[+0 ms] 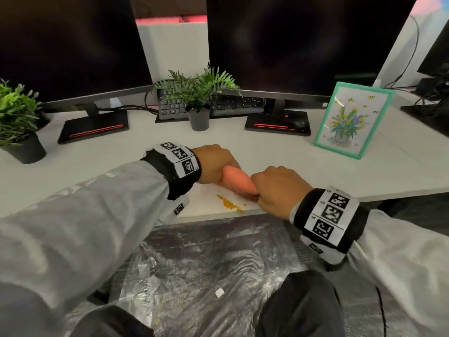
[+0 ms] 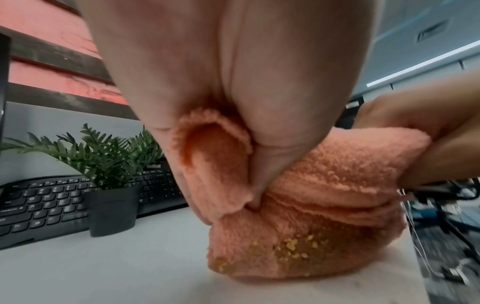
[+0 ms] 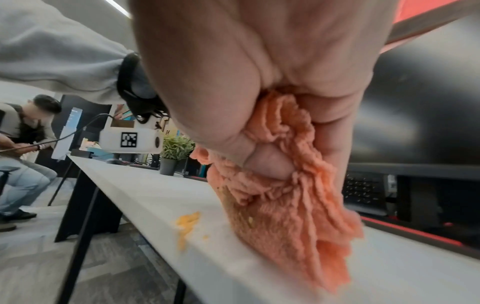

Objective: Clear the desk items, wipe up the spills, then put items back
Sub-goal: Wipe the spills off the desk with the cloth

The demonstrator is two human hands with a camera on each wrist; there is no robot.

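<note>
A folded orange cloth (image 1: 237, 180) lies bunched near the front edge of the white desk (image 1: 279, 154). My left hand (image 1: 215, 164) grips its left end and my right hand (image 1: 277, 190) grips its right end. Yellow crumbs cling to the cloth's underside (image 2: 293, 248). A streak of yellow spill (image 1: 229, 204) lies on the desk just in front of the cloth, by the edge, also seen in the right wrist view (image 3: 185, 225). The fingers of both hands are curled into the cloth (image 3: 283, 197).
A small potted plant (image 1: 199, 98) stands before a black keyboard (image 1: 226, 105) between two monitor stands. Another plant (image 1: 18, 127) sits at far left, a green-framed flower picture (image 1: 351, 120) at right, a mouse (image 1: 298, 122) by it. Plastic sheeting (image 1: 206, 271) covers the floor below.
</note>
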